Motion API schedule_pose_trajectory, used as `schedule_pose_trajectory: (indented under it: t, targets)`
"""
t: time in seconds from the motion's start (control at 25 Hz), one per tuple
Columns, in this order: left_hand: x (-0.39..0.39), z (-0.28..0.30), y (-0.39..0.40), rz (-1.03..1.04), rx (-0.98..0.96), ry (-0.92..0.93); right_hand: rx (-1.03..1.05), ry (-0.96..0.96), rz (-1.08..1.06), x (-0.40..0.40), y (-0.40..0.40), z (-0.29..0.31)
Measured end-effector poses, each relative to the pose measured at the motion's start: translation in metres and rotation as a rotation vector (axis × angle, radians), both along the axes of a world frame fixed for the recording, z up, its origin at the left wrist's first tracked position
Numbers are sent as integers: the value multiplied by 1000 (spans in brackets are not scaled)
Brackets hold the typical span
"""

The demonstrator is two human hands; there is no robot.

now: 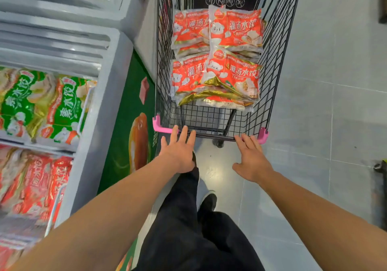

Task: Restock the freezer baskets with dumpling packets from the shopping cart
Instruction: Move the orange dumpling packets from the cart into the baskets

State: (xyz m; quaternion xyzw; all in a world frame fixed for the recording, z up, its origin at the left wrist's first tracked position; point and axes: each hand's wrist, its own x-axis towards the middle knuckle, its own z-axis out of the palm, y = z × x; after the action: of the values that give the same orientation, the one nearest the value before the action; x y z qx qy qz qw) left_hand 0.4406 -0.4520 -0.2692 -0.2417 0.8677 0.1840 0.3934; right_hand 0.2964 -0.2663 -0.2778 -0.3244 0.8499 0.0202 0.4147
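Both arms reach forward, left hand [179, 152] and right hand [252, 162] with fingers straight and holding nothing, at the shopping cart [211, 122] rail. Inside it, stacked dumpling packets [234, 76] look floppy, slick, probably weighty; grip one by its edges.

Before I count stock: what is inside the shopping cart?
Inside the shopping cart lie red dumpling packets, stacked in about four piles with more beneath the top ones. How many lie underneath is hidden. Both hands are empty.
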Motion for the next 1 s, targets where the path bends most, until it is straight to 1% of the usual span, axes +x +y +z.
schedule_pose_trajectory:
  t: [0.08, 0.2, 0.28, 0.52, 0.72, 1.0]
  targets:
    - [22, -3, 14, -13, -13, -14, 14, -8, 41, 17, 15, -1]
    - [52, -10, 37, -82, -94, -19, 43, 10, 116, 51, 37, -5]
    - [69, -13, 51, -95, -104, -23, 74, 11, 127, 70, 51, -6]
    - [120, -14, 80, -59, -35, -21, 124, -29, 124, 120, 80, -7]
    - [154, -13, 92, -81, 17, -39, 168, -49, 123, 152, 96, -7]
    - [181, -19, 86, -91, 113, 7, 198, 46, 113, 186, 100, -5]
